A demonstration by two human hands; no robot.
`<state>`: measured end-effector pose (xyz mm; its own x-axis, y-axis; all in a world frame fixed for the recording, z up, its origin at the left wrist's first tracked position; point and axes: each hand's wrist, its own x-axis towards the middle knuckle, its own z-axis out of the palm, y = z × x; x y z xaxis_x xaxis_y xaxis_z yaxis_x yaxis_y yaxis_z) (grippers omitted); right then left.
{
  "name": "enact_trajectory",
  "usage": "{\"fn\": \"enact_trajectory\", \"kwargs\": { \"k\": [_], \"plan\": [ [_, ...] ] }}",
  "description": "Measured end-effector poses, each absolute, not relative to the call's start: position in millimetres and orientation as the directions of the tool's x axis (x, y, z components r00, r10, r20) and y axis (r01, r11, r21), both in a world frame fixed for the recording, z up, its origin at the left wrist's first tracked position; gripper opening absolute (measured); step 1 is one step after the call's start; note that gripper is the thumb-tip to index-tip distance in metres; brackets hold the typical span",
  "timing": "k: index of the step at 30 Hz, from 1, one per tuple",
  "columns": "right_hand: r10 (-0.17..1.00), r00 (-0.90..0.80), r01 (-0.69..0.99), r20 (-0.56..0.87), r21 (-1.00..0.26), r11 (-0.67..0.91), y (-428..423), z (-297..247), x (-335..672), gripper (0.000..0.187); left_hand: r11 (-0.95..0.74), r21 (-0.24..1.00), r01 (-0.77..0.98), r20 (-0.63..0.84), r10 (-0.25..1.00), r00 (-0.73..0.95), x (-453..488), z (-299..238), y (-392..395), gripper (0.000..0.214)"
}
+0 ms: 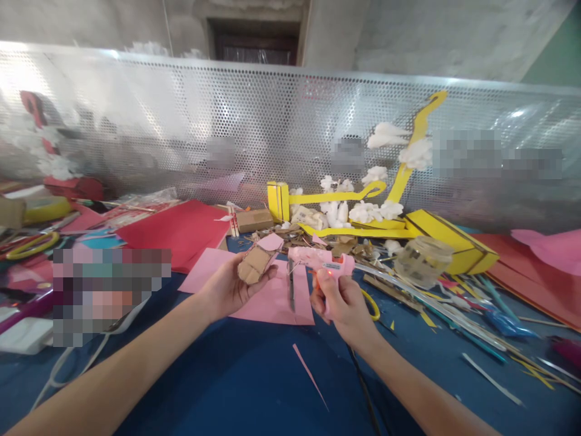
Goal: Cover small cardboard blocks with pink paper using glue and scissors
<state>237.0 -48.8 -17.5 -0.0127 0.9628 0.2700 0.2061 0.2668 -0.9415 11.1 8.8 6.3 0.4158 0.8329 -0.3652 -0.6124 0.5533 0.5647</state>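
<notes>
Pink plastic forms the body of the small hot-glue gun (324, 261) gripped in the right hand (341, 303). The fingers are wrapped tight round its handle, a red light glows on its side, and its nozzle points left. A black cord (363, 387) runs from under that hand toward the near edge.

Just left of the nozzle, the left hand (227, 289) holds up a small brown cardboard block partly faced with pink paper (258, 261). The thumb and fingers are curled round its lower end, palm turned up. Whether the nozzle touches the block cannot be told.

Both hands hover over a flat pink paper sheet (272, 300) lying on the blue-covered table (245, 375). A thin pink paper sliver (311, 368) lies on the blue nearer the person.

Far left of the hands lies a large red paper sheet (179, 230), and beyond the pink sheet sits a small brown cardboard box (254, 219). To the far right stands a yellow cardboard model with white foam clouds (426, 233), with a clear glass jar (422, 259) just in front of it. Paper scraps and sticks litter the right side of the table. A yellow loop handle (374, 306) shows just right of the right hand. A perforated metal screen (272, 121) closes off the far edge.
</notes>
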Motion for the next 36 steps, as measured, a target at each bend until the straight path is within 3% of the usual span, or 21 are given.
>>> {"fn": "enact_trajectory", "kwargs": {
  "k": [16,36],
  "plan": [
    [0.961,-0.041,0.141,0.272,-0.951,0.275,-51.4,-18.1,234.5,0.066,0.595,0.523,-0.61,-0.318,0.8,0.508,5.9,-1.2,12.1,0.049],
    [0.961,-0.068,0.125,0.268,-0.953,0.275,-50.7,-15.7,234.9,0.066,0.571,0.551,-0.609,-0.33,0.819,0.469,7.7,2.4,9.7,0.054]
  ]
}}
